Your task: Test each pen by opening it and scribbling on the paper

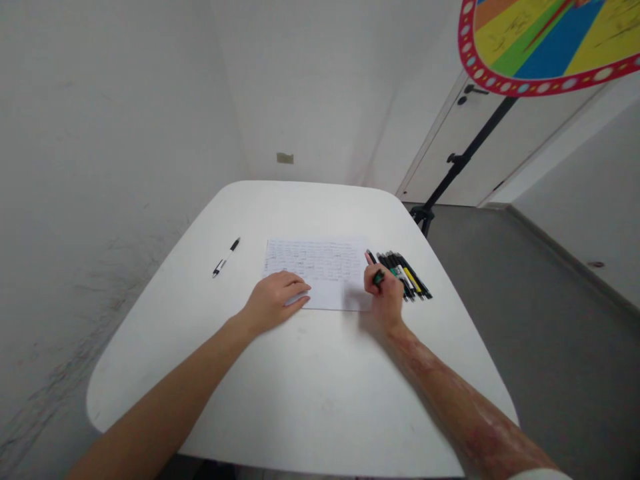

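A sheet of paper (333, 293) covered in rows of handwriting in its upper part lies on the white table (310, 380). My left hand (277, 299) rests on the paper's lower left, fingers stretched out and holding nothing. At the sheet's right edge, my right hand (387, 293) is closed around a marker (379, 277) whose dark green-black end shows above the fingers; its tip is hidden. Right beside that hand lies a row of several markers (413, 275), mostly black, with white, yellow and green parts. The hand covers part of the row.
A black-and-white pen (227, 258) lies on the table's left side. Walls stand close at the left and behind the table. To the right, a colourful prize wheel (545, 47) sits on a black stand (470, 150) before a white door (493, 160).
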### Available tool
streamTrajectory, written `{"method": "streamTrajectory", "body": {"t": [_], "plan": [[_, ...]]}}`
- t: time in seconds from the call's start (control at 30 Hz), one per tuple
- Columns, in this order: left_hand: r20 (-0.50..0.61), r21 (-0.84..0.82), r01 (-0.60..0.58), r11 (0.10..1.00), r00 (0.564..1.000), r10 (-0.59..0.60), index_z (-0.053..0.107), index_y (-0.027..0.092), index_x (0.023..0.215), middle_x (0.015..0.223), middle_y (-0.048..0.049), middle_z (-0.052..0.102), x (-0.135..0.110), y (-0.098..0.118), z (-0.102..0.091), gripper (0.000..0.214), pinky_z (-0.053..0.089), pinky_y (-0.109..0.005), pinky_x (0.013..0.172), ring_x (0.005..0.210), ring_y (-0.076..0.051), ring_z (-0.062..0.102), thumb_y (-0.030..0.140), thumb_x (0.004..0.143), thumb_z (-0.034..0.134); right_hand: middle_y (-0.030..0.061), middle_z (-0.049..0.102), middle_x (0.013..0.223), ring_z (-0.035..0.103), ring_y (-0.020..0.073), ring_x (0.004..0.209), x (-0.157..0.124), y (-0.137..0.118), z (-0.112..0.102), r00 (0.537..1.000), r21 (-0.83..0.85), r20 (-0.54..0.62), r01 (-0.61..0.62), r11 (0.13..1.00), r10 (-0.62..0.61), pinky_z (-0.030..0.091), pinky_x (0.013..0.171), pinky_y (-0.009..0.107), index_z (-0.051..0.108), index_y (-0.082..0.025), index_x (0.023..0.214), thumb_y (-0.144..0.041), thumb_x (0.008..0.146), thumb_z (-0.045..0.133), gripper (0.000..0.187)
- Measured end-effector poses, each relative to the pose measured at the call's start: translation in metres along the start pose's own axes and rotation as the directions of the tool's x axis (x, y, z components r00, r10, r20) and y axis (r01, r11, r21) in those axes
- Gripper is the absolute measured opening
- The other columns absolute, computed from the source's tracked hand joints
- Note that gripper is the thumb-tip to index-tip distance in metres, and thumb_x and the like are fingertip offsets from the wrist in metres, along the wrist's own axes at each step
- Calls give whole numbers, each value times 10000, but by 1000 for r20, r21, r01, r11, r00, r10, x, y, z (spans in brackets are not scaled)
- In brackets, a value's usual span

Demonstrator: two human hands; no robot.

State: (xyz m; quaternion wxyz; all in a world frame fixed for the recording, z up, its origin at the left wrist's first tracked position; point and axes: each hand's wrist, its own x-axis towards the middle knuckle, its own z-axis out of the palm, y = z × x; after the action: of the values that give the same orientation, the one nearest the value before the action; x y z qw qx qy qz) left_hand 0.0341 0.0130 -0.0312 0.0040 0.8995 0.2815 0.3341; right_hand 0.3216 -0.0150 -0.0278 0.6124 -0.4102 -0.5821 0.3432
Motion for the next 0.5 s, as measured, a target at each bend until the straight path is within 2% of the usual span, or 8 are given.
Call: {"method": "streamTrajectory", "body": {"t": [0.1,0.2,0.3,0.37,0.5], "plan": [[21,-7,2,1000,1000,-2,769,208,1178,1113,-81,810,0,1,1,147,629,-396,921,1037,-232,760,293,1086,693,-68,190,564,206,149,495,8,-4,-7,993,296,-114,14,955,21,547,705,447,301,-275,614,-878,991,470,731],[29,-10,22,1000,999,-22,769,212,1177,1118,-82,810,1,2,0,140,627,-399,928,1047,-235,759,281,1080,695,-64,158,542,177,135,467,12,-7,-13,982,469,-106,-87,879,155,378,491,360,271,-263,582,-820,974,507,721],[35,-20,28,999,999,-27,769,217,1171,1119,-84,809,1,2,0,133,627,-404,928,1048,-239,759,274,1076,694,-59,145,523,173,129,444,14,-7,-19,960,568,-120,-143,810,254,249,420,330,250,-264,559,-792,943,508,702],[34,-27,23,999,999,-22,766,212,1171,1119,-86,808,1,1,0,133,628,-409,927,1050,-243,758,265,1074,693,-65,138,509,157,120,430,16,-5,-23,948,616,-132,-151,773,291,240,403,324,237,-264,552,-789,922,523,703],[34,-30,24,999,999,-23,769,216,1191,1118,-92,808,1,1,0,152,633,-413,922,1051,-243,760,264,1076,682,-75,156,491,136,109,416,18,-1,-29,928,661,-139,-174,730,347,306,399,330,209,-260,566,-798,914,543,722]]}}
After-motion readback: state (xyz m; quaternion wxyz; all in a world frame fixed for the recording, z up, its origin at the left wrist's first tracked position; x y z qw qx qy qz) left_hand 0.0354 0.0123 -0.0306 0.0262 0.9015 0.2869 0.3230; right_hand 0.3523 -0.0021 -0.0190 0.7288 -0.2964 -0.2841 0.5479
